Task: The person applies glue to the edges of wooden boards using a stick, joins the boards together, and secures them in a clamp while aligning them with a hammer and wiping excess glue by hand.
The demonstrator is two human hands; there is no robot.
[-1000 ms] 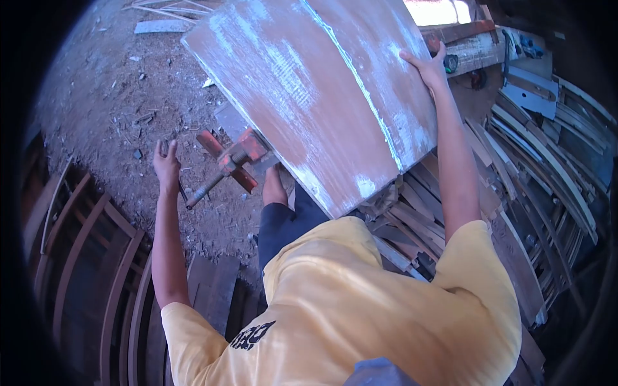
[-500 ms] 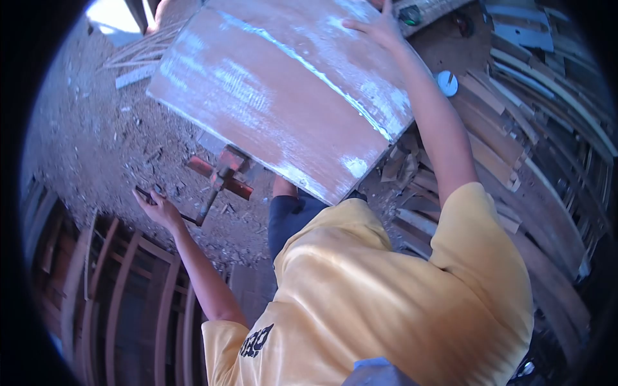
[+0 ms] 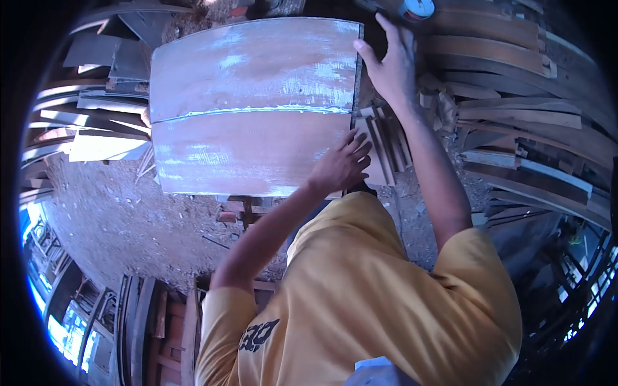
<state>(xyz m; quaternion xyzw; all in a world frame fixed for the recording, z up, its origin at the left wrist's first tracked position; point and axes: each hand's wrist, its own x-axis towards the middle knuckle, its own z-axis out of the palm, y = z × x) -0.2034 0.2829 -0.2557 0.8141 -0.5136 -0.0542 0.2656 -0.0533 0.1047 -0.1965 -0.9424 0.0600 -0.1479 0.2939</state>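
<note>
A wide wooden panel point(image 3: 251, 141) with whitish smears and a pale line along its middle lies in front of my body. My left hand point(image 3: 341, 162) is over the panel's near right corner, its fingers apart and reaching towards the right edge. Beyond the far right corner, my right hand point(image 3: 391, 67) is raised with thumb and fingers spread; the thumb tip is close to the panel's edge. Neither hand shows an object in it. Below the panel's near edge, part of a reddish metal clamp point(image 3: 244, 209) shows; the panel hides the rest.
A round tin point(image 3: 417, 9) stands at the top, beyond my right hand. Stacked curved wooden strips point(image 3: 515, 116) fill the right side. More boards point(image 3: 96, 103) lie at the left. Wooden frames point(image 3: 154, 321) stand at the lower left, beside the littered dirt ground point(image 3: 122, 219).
My left hand has come from beside the clamp, over the ground, to the panel's right end. My right hand has left the panel's edge. The view has turned, so the panel now lies crosswise.
</note>
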